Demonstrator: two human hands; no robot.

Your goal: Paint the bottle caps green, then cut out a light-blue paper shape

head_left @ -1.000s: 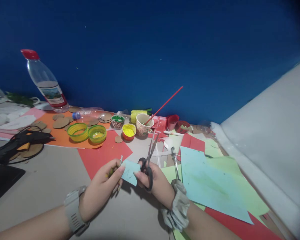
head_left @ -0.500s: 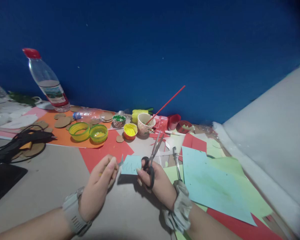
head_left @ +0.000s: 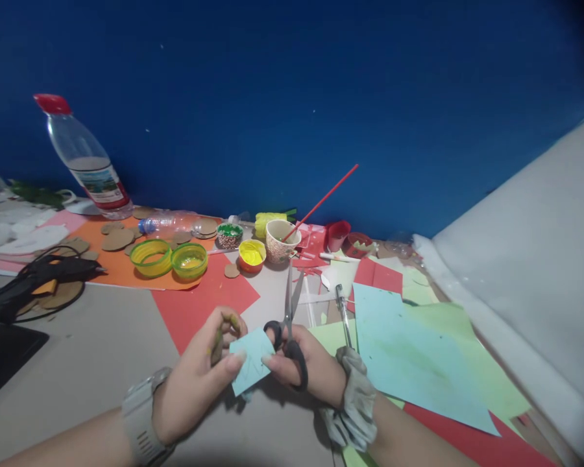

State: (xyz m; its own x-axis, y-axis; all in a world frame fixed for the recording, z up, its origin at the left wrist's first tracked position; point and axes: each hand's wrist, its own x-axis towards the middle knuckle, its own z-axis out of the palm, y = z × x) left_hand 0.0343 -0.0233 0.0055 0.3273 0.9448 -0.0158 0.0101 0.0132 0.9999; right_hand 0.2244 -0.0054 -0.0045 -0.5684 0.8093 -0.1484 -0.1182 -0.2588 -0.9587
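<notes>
A small light-blue piece of paper (head_left: 251, 371) with pencil zigzag lines is held between my two hands, tilted. My left hand (head_left: 209, 363) pinches its left side, thumb on top; there are yellow-green smears on the fingers. My right hand (head_left: 311, 366) has its fingers through the black handles of the scissors (head_left: 289, 308) and its thumb on the paper's right edge. The scissor blades point away from me, slightly apart, and clear of the paper. Just below the paper is a small blue scrap (head_left: 246, 395), partly hidden.
A paper cup (head_left: 278, 245) with a red stick, a cup of yellow paint (head_left: 252, 254) and green-yellow rings (head_left: 189, 261) stand behind. A large blue sheet (head_left: 418, 357) and a pen (head_left: 343, 314) lie right. A glue gun (head_left: 53, 269) and water bottle (head_left: 92, 162) are left.
My left hand has moved onto the paper, its thumb now on top. The paper has turned and come nearer to me. The scissors have swung more upright, and a scrap shows below.
</notes>
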